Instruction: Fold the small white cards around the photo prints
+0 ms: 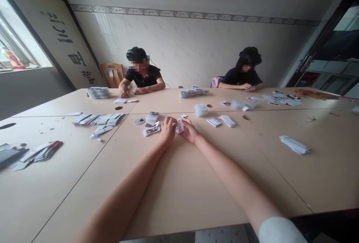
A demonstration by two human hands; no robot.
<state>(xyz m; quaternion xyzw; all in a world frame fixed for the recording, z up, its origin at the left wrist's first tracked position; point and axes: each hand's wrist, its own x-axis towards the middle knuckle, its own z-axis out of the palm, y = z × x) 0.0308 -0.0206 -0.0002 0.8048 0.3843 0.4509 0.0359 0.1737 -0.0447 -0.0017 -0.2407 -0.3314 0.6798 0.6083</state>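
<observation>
Ctr frame: L hand (167,131) + R hand (190,132) part-curled, pinching small crinkly clear-plastic piece (180,126) btwn them — best w/ light, even fingertip pressure.

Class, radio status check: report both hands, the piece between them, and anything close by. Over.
Right hand holding clear plastic piece. Left hand close against it, grip unclear. Printed cards beside left hand.

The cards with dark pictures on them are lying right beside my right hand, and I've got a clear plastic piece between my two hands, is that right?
Not quite: the head view shows the cards with dark pictures lying beside your left hand, not your right hand. The clear plastic piece is between your two hands.
</observation>
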